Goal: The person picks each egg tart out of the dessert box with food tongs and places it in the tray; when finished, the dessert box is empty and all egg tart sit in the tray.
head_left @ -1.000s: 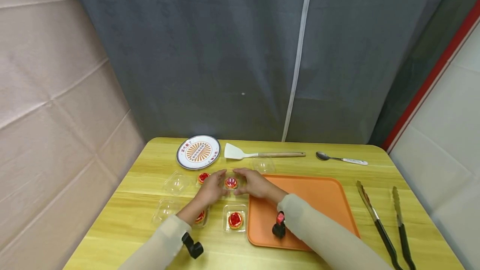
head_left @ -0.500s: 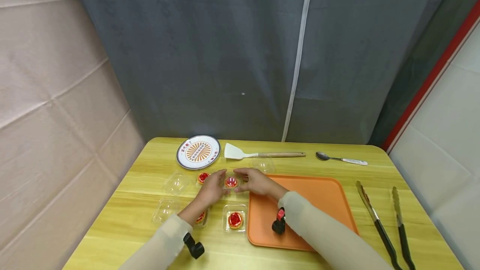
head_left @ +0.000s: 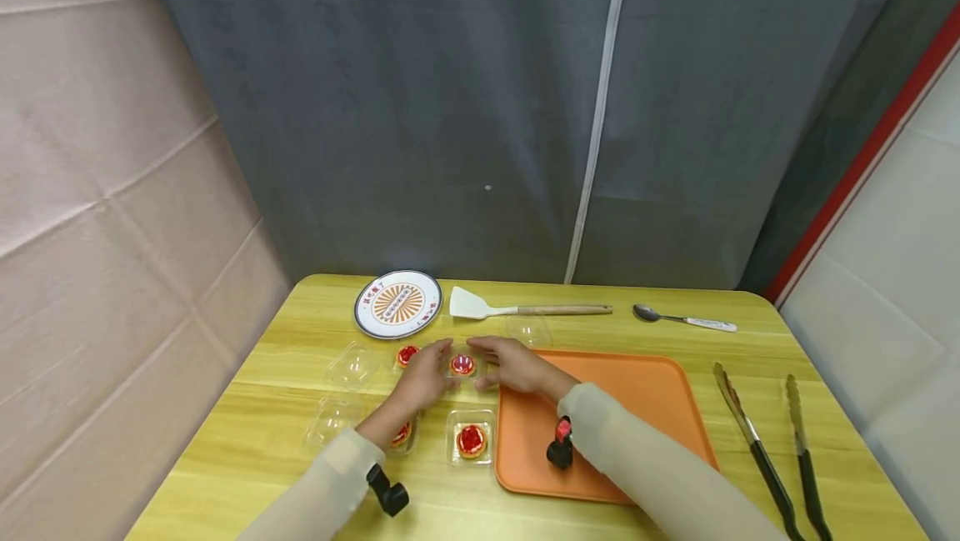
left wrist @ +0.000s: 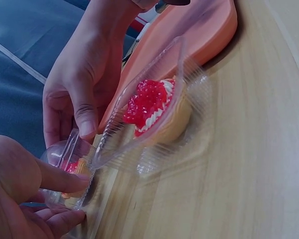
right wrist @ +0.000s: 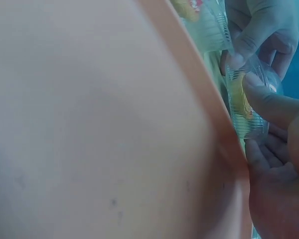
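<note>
In the head view a clear plastic box (head_left: 462, 364) with a domed lid stands between my hands, a red-topped tart inside it. My left hand (head_left: 426, 374) grips its left side, thumb on the near wall. From the other side my right hand (head_left: 517, 366) holds it, fingers at the far edge. Seen from the left wrist, the right thumb (left wrist: 85, 117) lies by the lid's edge and the left hand (left wrist: 20, 184) has its thumb across the box. Nearer me sits an uncovered box (head_left: 455, 456) with another red-topped tart (head_left: 471, 441).
Two more tarts (head_left: 407, 355) in clear boxes lie left, partly hidden by my left arm, beside clear lids (head_left: 352, 366). An orange tray (head_left: 622, 408) borders my right hand. Behind are a plate (head_left: 397, 305), spatula (head_left: 525, 309) and spoon (head_left: 682, 318); tongs (head_left: 757, 449) lie far right.
Both hands stay around the lidded box. My right hand and thumb have shifted very slightly to the right; the rest looks the same.
</note>
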`<act>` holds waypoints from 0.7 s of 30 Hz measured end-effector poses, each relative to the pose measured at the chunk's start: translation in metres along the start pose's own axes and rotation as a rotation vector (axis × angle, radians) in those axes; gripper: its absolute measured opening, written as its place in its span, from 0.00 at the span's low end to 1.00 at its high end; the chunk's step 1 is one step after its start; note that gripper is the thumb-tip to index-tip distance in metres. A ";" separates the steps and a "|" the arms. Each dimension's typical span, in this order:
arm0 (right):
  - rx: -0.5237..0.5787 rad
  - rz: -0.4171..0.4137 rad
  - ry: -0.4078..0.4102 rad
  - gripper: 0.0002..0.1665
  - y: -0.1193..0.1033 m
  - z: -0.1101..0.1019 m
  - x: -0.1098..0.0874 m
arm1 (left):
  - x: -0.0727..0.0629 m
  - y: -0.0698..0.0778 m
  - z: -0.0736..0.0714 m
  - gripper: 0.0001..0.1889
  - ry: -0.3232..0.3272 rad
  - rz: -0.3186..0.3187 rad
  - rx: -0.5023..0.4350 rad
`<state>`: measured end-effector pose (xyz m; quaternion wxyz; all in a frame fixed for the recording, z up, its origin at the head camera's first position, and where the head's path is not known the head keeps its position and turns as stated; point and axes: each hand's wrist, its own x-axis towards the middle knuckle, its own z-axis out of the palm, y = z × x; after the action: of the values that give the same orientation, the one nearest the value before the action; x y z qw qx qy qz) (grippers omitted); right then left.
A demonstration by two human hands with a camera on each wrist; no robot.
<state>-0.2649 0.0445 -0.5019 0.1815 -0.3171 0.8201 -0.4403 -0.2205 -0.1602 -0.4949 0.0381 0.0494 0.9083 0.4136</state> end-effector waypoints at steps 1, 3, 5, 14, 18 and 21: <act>0.015 0.003 0.000 0.45 0.000 0.000 0.000 | 0.000 0.000 0.000 0.40 0.002 0.001 0.005; 0.045 0.019 -0.003 0.45 -0.001 -0.001 -0.001 | 0.000 0.001 0.000 0.40 0.007 0.005 0.015; 0.069 0.032 -0.005 0.45 -0.001 -0.002 -0.001 | 0.000 0.000 0.001 0.40 0.010 0.007 0.023; 0.129 0.072 -0.025 0.45 -0.003 -0.004 -0.001 | -0.001 -0.001 0.003 0.41 0.026 0.030 0.068; 0.145 0.071 -0.022 0.45 -0.002 -0.004 0.000 | -0.001 -0.002 0.003 0.42 0.033 0.047 0.109; 0.144 0.067 -0.015 0.45 -0.001 -0.004 0.000 | 0.000 -0.001 0.003 0.43 0.018 0.043 0.109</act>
<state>-0.2670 0.0460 -0.4991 0.2247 -0.2790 0.7950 -0.4896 -0.2197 -0.1587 -0.4972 0.0183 0.0672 0.9285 0.3647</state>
